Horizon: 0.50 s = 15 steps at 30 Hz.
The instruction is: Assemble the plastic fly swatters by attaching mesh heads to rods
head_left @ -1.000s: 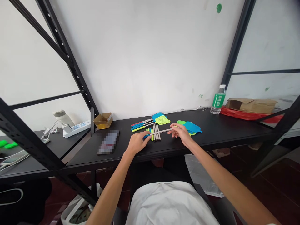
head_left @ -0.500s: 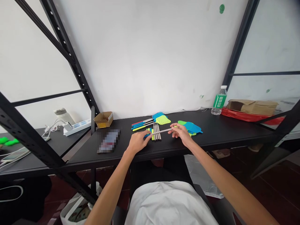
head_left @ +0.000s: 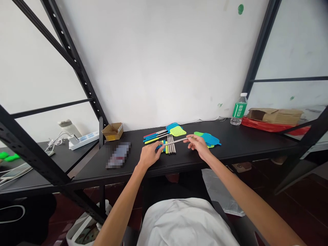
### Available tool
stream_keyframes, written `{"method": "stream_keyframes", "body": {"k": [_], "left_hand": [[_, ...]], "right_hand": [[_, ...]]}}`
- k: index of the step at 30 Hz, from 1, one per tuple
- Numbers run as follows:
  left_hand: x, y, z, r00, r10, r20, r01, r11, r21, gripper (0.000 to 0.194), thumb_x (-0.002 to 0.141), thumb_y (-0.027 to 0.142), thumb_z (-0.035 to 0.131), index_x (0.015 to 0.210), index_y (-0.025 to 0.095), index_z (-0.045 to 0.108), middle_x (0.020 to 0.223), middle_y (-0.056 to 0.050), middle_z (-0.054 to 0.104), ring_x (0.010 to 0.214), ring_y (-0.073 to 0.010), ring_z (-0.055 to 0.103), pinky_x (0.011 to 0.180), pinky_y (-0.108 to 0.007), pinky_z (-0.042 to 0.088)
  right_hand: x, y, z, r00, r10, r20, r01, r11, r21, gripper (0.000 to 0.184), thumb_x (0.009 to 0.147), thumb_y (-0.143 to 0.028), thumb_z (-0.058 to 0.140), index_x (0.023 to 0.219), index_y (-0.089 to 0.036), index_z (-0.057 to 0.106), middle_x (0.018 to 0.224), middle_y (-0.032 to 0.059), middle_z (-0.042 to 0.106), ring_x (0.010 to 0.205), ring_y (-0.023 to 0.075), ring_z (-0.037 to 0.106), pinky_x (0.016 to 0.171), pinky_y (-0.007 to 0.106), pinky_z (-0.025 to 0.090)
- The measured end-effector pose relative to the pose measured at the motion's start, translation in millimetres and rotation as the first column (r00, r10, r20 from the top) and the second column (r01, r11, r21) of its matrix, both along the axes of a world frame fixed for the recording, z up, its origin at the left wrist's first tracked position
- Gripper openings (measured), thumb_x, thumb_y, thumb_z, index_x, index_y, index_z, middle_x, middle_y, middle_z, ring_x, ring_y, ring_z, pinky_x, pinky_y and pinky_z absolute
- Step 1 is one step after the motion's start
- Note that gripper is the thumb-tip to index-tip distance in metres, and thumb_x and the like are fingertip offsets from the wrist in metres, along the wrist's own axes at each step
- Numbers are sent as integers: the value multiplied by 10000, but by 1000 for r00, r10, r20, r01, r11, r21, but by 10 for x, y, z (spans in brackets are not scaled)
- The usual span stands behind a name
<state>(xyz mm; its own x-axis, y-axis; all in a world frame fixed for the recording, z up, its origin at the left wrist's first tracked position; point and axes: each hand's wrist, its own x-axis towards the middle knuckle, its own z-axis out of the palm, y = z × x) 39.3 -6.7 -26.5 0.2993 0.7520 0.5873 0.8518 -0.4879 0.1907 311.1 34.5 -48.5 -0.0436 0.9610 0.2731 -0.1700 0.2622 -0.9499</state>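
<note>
A thin metal fly-swatter rod [head_left: 175, 140] with a blue handle is held level above the black desk. My left hand [head_left: 149, 154] is closed round the blue handle end. The thumb and fingers of my right hand [head_left: 199, 146] pinch the rod's other end. Beneath the rod lie several bare metal rods [head_left: 172, 147] and a few coloured handles [head_left: 166, 149], partly covered by my left hand. Assembled fly swatters [head_left: 154, 138] with blue and yellow-green mesh heads [head_left: 178, 131] rest behind them. Loose blue and green swatter heads [head_left: 210, 139] are stacked beside my right hand.
On the left of the desk [head_left: 138, 172] are a blurred phone-like object [head_left: 119, 155] and a small open cardboard box [head_left: 112, 132]. A water bottle [head_left: 239, 110] stands at the back right, near a cardboard package [head_left: 278, 116] on red plastic. Black shelf posts [head_left: 83, 80] frame both sides.
The right fingers have closed in on the rod's end, and the rod has tilted slightly. My left hand stays on the blue handle, and the things on the desk have not moved.
</note>
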Motion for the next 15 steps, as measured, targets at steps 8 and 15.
{"method": "stream_keyframes", "body": {"k": [8,15], "left_hand": [[-10,0,-8,1000,10,25,-11,1000,17,388,989,502,381,1083,234,644,771,-21,708,670,-165,636,618,-237,377],[-18,7,-3,1000,4,23,-5,1000,21,392,1005,487,356,1080,214,627,695,-14,672,643,-167,627,585,-235,341]], "right_hand": [[7,24,-34,999,-19,41,18,999,30,382,768,-539,709,909,-185,696,824,88,751,520,116,569,425,234,357],[-4,-5,-15,997,-15,72,13,999,31,408,780,-588,685,799,-182,667,691,61,702,510,121,548,432,233,347]]}}
